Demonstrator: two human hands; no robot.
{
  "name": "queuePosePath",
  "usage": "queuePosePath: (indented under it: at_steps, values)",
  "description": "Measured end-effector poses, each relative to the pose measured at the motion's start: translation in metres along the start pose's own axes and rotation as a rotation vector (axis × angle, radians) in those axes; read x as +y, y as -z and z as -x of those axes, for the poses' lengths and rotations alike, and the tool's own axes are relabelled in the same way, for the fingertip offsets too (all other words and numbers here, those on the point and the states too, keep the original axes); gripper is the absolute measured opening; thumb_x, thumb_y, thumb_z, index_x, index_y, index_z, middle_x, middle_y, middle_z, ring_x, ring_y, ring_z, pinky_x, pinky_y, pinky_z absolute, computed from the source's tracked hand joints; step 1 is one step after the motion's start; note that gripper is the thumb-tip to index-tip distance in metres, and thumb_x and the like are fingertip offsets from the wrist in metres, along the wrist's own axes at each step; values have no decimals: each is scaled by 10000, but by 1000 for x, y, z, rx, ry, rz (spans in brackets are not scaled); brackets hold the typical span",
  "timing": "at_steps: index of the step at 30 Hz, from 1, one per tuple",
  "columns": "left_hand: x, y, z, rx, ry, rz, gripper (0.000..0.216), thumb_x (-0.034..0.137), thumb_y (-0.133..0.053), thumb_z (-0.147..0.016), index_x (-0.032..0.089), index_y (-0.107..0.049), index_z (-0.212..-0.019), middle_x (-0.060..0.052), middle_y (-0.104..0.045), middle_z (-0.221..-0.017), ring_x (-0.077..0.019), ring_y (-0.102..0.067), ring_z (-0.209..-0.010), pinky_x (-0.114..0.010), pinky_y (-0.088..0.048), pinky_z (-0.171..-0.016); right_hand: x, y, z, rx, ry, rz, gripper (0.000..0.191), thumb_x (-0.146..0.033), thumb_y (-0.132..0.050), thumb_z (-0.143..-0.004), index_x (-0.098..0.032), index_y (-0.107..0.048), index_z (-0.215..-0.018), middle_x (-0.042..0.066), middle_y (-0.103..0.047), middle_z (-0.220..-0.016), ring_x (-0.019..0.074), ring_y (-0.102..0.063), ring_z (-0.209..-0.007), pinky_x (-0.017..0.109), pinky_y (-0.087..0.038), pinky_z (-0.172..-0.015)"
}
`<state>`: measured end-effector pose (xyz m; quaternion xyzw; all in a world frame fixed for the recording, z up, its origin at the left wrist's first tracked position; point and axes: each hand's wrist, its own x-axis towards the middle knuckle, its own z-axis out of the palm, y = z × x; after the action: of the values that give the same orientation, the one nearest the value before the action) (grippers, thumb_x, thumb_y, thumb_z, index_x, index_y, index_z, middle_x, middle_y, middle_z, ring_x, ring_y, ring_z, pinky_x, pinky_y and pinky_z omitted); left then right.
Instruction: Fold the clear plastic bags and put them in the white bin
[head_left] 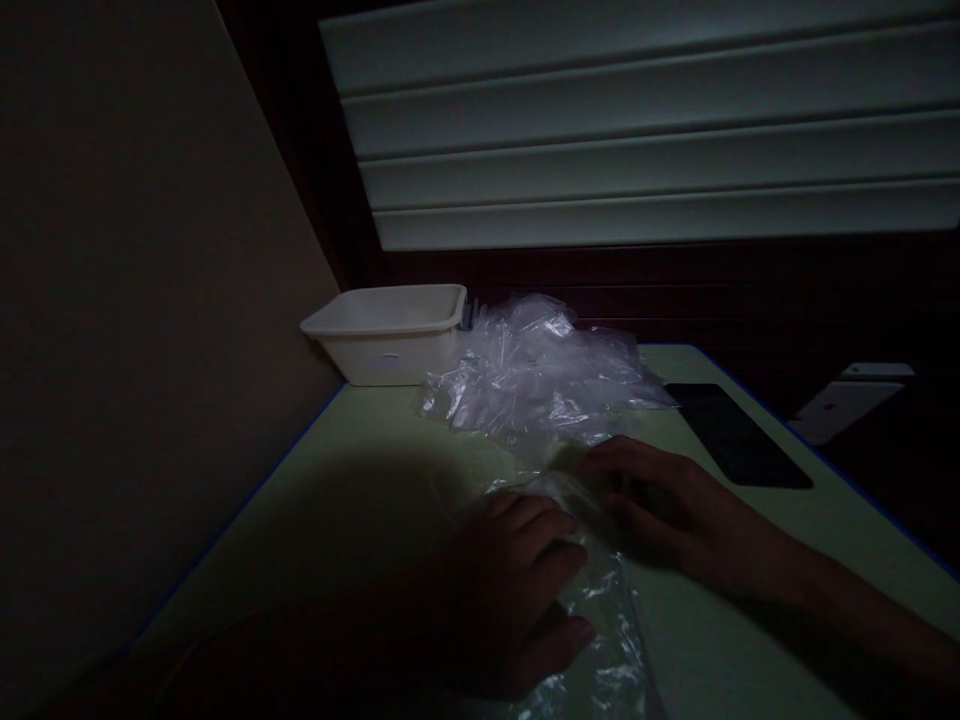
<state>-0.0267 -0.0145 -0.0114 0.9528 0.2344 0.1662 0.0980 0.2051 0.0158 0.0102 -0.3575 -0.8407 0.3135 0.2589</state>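
Observation:
A clear plastic bag (600, 610) lies lengthwise on the green tabletop in front of me. My left hand (517, 590) rests over this bag with its fingers spread, thumb apart. My right hand (667, 500) is at the bag's far right edge, palm down; its fingers are bent and the thumb stands apart from them. Its fingertips are in shadow, and no held thing shows there. Just beyond both hands is a loose heap of crumpled clear plastic bags (547, 370). The scene is dim, so fine detail is lost.
At the back left of the table (352, 480) stands a white plastic bin (382, 350). A black phone-like slab (739, 435) lies on the right side. Past the right edge is a pale box-like object (851, 405). A wall is on the left, slatted panels behind.

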Motion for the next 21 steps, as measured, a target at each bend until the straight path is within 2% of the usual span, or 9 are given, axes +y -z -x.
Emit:
queuePosePath:
  at_steps: [7,12,21]
  values:
    - [0,3,-1,-21,5,17,413,395,-485,-901,122,-534,-1207,-142,-573,-1202,-278,-482,-1164,-453,-391,-993,3,-3,0,-5,-36,89,237,-271,-527,-896,-192,-575,-1114,73,-630,-1008,196,-602,-854,318,-481,-751]
    - [0,5,-1,13,52,11,426,389,-497,-896,121,-532,-1225,-148,-521,-1280,-278,-443,-1206,-463,-370,-1029,7,-4,2,-17,-87,170,301,-230,-534,-874,-187,-527,-1171,88,-620,-1047,197,-596,-838,311,-487,-697]
    - [-7,1,2,111,195,18,398,327,-511,-895,136,-533,-1243,-152,-438,-1367,-269,-361,-1292,-470,-347,-1071,12,-6,2,-31,-153,172,191,-210,-511,-884,-191,-524,-1074,53,-627,-936,177,-587,-774,309,-469,-701]
